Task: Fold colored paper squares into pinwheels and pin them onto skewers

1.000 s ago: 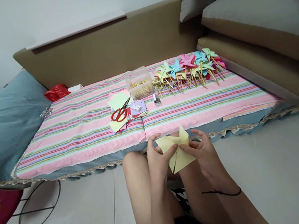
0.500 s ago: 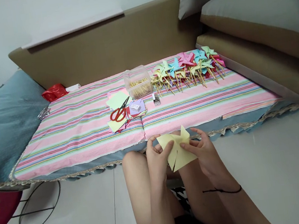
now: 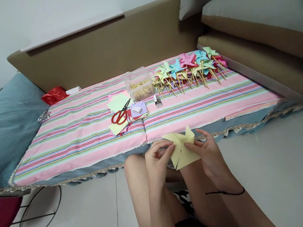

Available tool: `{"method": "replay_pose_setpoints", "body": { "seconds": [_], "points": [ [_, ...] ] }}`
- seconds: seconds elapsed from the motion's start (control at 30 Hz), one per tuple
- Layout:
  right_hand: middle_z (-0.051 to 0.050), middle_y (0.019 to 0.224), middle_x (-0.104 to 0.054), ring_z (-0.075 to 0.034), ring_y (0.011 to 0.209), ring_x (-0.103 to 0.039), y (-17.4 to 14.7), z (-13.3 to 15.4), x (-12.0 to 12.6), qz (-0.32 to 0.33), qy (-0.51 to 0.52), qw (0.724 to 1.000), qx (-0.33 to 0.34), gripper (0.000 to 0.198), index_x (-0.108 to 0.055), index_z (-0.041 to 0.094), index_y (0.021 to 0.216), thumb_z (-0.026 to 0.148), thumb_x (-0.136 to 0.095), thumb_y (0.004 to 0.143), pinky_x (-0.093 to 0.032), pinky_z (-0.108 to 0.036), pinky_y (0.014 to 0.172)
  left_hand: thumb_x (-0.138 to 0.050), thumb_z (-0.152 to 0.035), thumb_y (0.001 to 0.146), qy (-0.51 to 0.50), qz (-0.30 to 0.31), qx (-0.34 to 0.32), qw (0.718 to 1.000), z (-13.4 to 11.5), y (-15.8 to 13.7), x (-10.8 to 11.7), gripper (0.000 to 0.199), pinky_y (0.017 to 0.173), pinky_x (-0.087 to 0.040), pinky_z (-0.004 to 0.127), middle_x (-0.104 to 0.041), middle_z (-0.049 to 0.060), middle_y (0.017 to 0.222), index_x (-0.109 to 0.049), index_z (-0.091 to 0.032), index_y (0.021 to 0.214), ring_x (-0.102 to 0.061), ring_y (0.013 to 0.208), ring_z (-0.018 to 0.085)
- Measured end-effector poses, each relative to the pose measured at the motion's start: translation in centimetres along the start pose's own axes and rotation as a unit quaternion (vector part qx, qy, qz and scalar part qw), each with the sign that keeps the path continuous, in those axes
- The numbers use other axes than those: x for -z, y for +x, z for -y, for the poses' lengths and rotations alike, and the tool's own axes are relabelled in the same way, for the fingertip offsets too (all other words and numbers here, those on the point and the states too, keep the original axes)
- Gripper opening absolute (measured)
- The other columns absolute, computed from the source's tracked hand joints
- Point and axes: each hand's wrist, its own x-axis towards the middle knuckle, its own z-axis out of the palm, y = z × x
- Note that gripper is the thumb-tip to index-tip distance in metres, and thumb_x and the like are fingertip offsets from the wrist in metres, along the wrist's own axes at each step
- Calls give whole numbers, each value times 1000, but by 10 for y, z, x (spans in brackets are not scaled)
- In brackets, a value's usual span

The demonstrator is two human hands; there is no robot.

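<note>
A pale yellow paper square (image 3: 185,155) with slits cut in from its corners is held above my knees. Two of its upper points are folded in toward the middle, making part of a pinwheel. My left hand (image 3: 157,157) pinches the left side between thumb and fingers. My right hand (image 3: 206,151) grips the right side, its thumb pressed near the paper's centre. The fingertips behind the sheet are partly hidden.
On the striped cloth (image 3: 81,138) lie red-handled scissors (image 3: 119,115), stacked coloured paper (image 3: 117,102), a purple sheet with a small box (image 3: 136,109), a clear tub of sticks (image 3: 139,85), a small open box (image 3: 158,102) and several finished pinwheels (image 3: 188,67). A red stool (image 3: 2,215) stands left.
My left fingers have closed in and shifted their pinch on the left side of the yellow paper. The sheet has moved slightly to the right.
</note>
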Motion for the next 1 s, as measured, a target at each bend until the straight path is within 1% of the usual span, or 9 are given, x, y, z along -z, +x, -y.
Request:
{"method": "replay_pose_setpoints", "body": {
  "seconds": [0.07, 0.13, 0.27, 0.43, 0.53, 0.67, 0.77, 0.9, 1.0],
  "points": [
    [-2, 75, -74, -17, 65, -68, -1, 1, 0, 4, -3, 1000, 6, 92, -38, 20, 124, 26, -89, 48, -56, -32, 67, -70, -24, 73, 12, 33, -11, 999, 0, 0, -1, 7, 74, -48, 24, -68, 6, 86, -75, -19, 74, -62, 87, 16],
    [-2, 76, -74, -18, 66, -69, -2, 2, 0, 7, -7, 1000, 12, 92, -38, 20, 125, 28, -89, 49, -56, -32, 67, -69, -25, 74, 7, 41, -9, 999, 1, 0, -3, 8, 73, -48, 24, -67, 6, 84, -75, -19, 72, -62, 84, 15],
    [0, 73, -73, -20, 71, -70, -3, 5, 0, 16, -7, 1000, 16, 91, -39, 22, 123, 29, -89, 48, -56, -33, 70, -75, -22, 67, -22, 25, 9, 999, 1, -1, -13, 6, 68, -50, 23, -64, 5, 81, -72, -17, 68, -61, 79, 14],
    [0, 72, -73, -24, 75, -70, -4, 6, 0, 18, -11, 1000, 21, 88, -40, 24, 120, 29, -89, 47, -56, -40, 73, -81, -16, 56, -105, -19, 69, 992, -3, -4, -20, 24, 63, -48, 19, -62, 0, 75, -59, -16, 67, -60, 69, 10],
    [0, 71, -73, -24, 74, -70, -5, 8, -2, 19, -11, 999, 28, 89, -40, 23, 120, 29, -89, 46, -55, -41, 73, -82, -15, 56, -130, -7, 98, 987, -2, -4, -20, 33, 61, -47, 18, -62, -2, 73, -54, -17, 74, -59, 66, 8],
    [-1, 70, -73, -22, 70, -69, -8, 10, -5, 21, -9, 999, 36, 90, -39, 23, 121, 32, -89, 46, -55, -37, 69, -81, -17, 58, -124, 9, 126, 984, 1, -3, -18, 36, 60, -46, 18, -63, -2, 73, -52, -17, 78, -58, 62, 7],
    [-2, 72, -74, -23, 71, -70, -9, 12, -6, 26, -17, 999, 35, 95, -38, 22, 122, 34, -90, 44, -55, -36, 68, -82, -19, 58, -128, 14, 137, 982, 1, -4, -18, 36, 61, -47, 19, -65, -1, 71, -51, -17, 78, -60, 61, 8],
    [-3, 73, -74, -25, 72, -70, -10, 13, -5, 35, -27, 998, 46, 92, -37, 23, 120, 38, -89, 46, -55, -40, 69, -83, -22, 58, -134, 20, 167, 977, -2, -5, -18, 40, 61, -49, 24, -71, 3, 74, -53, -17, 84, -65, 62, 13],
    [-2, 73, -74, -25, 72, -70, -10, 14, -6, 39, -38, 997, 53, 89, -37, 24, 118, 37, -89, 47, -55, -39, 67, -83, -23, 57, -123, 10, 184, 975, -4, -6, -18, 44, 58, -49, 24, -72, 3, 70, -55, -17, 90, -65, 58, 14]
  ]
}}
